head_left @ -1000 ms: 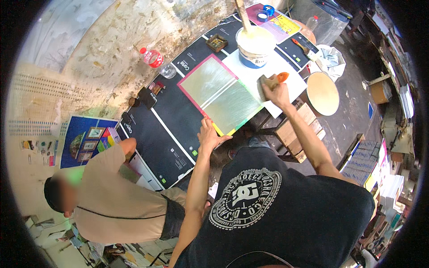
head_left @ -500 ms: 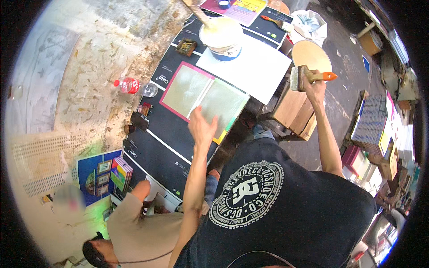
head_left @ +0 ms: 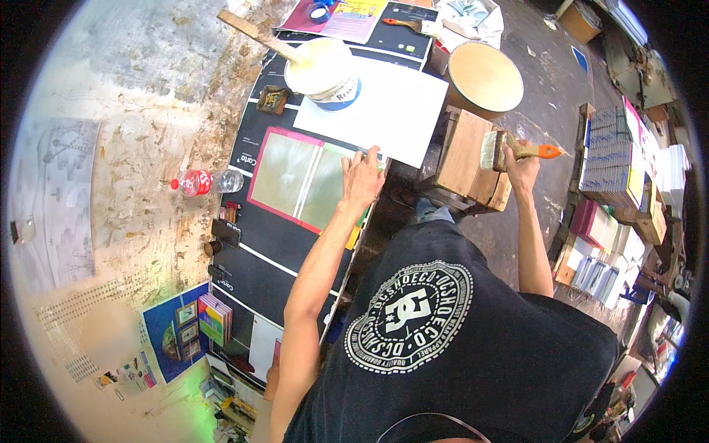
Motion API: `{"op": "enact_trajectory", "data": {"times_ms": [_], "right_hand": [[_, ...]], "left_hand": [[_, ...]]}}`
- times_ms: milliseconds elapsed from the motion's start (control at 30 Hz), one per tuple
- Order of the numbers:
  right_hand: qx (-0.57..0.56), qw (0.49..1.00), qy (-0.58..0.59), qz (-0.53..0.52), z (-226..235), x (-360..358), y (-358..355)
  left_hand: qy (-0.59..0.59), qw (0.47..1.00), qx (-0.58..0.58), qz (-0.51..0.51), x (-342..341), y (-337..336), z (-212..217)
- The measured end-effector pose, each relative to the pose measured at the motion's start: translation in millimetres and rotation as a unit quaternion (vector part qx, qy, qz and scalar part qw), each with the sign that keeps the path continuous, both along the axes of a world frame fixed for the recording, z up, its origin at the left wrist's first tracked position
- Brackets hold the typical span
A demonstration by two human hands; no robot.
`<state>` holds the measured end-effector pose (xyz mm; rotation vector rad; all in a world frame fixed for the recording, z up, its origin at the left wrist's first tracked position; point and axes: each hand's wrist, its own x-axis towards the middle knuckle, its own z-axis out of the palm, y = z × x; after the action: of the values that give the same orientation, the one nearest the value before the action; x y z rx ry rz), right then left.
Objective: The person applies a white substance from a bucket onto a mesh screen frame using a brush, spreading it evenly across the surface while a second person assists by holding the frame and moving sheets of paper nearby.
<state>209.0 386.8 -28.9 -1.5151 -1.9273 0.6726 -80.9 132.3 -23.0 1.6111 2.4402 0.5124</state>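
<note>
- Clamped in my right hand is a flat paintbrush, fingers wrapped round its orange handle, pale bristles pointing toward the table and hanging over the wooden box.
- My left hand lies flat and spread, palm down, pressing the near edge of the glossy greenish sheet with its pink border; it grips nothing.
- That sheet is my landmark: it lies flat on the black-covered table, a pale stripe running down its middle.
- Just past the sheet sits a plain white paper, smooth and rectangular, touching its far corner.
- On the paper's far edge stands a round bucket of creamy paste, a rough wooden stick leaning out of it.
- Left of the sheet, off the table on the gritty concrete floor, lies a clear plastic bottle with a red label, on its side.
- Right of the sheet, beyond the wooden box, stands a round tan lid or drum top.
</note>
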Motion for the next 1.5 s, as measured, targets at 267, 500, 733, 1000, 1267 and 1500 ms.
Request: {"op": "enact_trajectory", "data": {"times_ms": [267, 500, 733, 1000, 1267, 1500], "right_hand": [[0.007, 0.999, 0.043, -0.002, 4, 3, 2], [-0.043, 0.998, 0.047, 0.008, 3, -7, 3], [-0.045, 0.996, 0.071, 0.036, 3, -21, 0], [-0.034, 0.995, 0.069, 0.056, 9, -36, -4], [-0.024, 0.993, 0.083, 0.081, 7, -39, -3], [-0.019, 0.994, 0.083, 0.074, 18, -46, -5]], "left_hand": [[0.027, 0.998, -0.061, -0.014, -7, 11, 1], [-0.003, 0.999, -0.035, -0.016, -14, 7, 1], [-0.039, 0.999, -0.027, -0.004, -20, 7, 4], [-0.065, 0.998, -0.001, 0.007, -29, 3, -4], [-0.083, 0.996, 0.027, 0.025, -25, 1, -9], [0.078, 0.987, 0.109, 0.087, 31, -18, -19]]}}
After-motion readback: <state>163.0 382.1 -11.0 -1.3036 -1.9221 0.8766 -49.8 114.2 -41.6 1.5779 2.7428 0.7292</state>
